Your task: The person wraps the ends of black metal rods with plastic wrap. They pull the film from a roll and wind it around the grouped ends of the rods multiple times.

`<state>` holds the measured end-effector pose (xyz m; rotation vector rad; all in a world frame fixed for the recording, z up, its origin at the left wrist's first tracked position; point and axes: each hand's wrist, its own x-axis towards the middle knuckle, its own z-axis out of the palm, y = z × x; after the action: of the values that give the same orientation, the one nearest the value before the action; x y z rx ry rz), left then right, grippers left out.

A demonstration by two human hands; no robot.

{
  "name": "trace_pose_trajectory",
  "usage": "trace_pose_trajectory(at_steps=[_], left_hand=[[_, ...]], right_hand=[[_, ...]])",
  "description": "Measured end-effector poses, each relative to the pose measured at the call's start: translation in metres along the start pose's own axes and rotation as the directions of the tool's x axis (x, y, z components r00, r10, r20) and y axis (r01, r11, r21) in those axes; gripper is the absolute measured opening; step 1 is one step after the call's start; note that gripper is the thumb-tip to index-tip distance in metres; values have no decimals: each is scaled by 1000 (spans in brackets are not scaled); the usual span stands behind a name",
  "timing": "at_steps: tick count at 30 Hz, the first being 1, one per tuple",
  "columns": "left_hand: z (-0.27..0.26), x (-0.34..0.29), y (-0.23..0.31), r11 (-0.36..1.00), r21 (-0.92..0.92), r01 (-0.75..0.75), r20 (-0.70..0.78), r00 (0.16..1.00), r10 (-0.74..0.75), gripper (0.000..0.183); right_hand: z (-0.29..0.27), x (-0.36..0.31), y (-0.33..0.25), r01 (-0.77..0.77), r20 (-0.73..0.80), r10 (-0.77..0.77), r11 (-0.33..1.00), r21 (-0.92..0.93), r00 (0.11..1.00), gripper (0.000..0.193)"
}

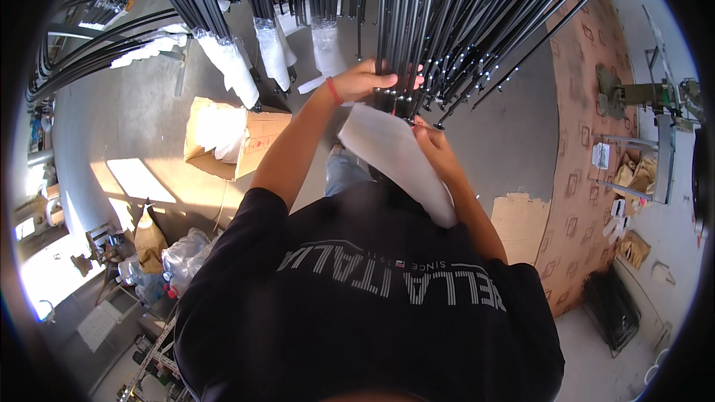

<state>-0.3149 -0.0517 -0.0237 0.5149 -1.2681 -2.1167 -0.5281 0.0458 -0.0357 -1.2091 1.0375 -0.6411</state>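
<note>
My left hand [365,80] is wrapped round a bundle of thin black rods [402,30], just above their lower ends. The thumb lies across the front, and fingertips show on the far side. Just below, my right hand [433,147] is closed at the rod ends, at the upper edge of a white sheet [395,150] that looks like thin foam. This sheet hangs down along the inside of my right forearm. Its contact with my right fingertips is partly hidden.
Many more black rods [491,37] fan out to the right. Rod bundles with white-wrapped ends [227,67] hang at the left. An open cardboard box [253,152] with white material stands on the floor. Clear plastic bags [186,253] lie lower left; a patterned brown panel [577,141] is at right.
</note>
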Motion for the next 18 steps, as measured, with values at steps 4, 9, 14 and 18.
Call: trace_pose_trajectory(at_steps=[4, 9, 14, 18], left_hand=[[5, 0, -3, 999, 42, -25, -32, 999, 26, 43], [-6, 17, -14, 989, 149, -9, -52, 998, 17, 39], [-26, 22, -26, 982, 185, 23, -67, 998, -11, 40], [-18, 15, -19, 991, 14, 131, -12, 991, -131, 38]], right_hand=[[-15, -21, -15, -82, 250, 57, 992, 91, 967, 33], [-39, 20, 6, 168, 339, 60, 778, -605, 939, 19], [-31, 42, 44, 220, 240, -33, 534, -816, 970, 21], [-18, 50, 53, 207, 136, -171, 521, -828, 976, 21]])
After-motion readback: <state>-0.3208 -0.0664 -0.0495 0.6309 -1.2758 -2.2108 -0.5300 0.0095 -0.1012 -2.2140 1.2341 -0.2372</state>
